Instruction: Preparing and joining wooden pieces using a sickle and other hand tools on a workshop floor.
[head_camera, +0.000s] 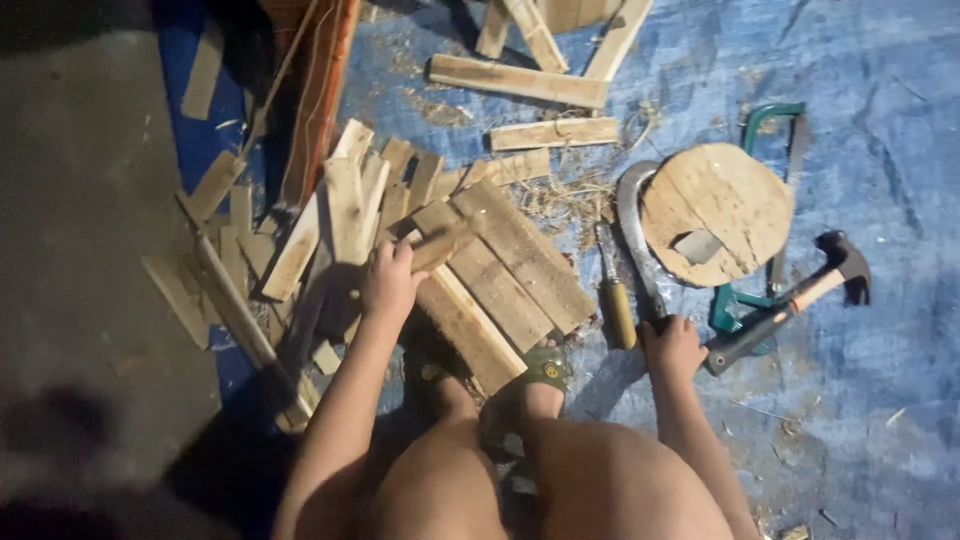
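Note:
My left hand (388, 282) grips a short wooden piece (440, 245) over a set of flat wooden planks (510, 265) lying side by side on the ground in front of my feet. My right hand (672, 345) is closed on the handle of a curved sickle-like blade (632, 225), which arcs up beside a round wooden disc (716, 212). A chisel with a yellow handle (615, 300) lies between the planks and the blade. A claw hammer (800, 300) lies just right of my right hand.
A heap of wooden strips (330, 210) lies to the left on a blue tarp (870, 130). More planks (520, 82) lie at the top. A green-framed saw (775, 125) sits behind the disc. Bare dark floor (80, 200) is at left.

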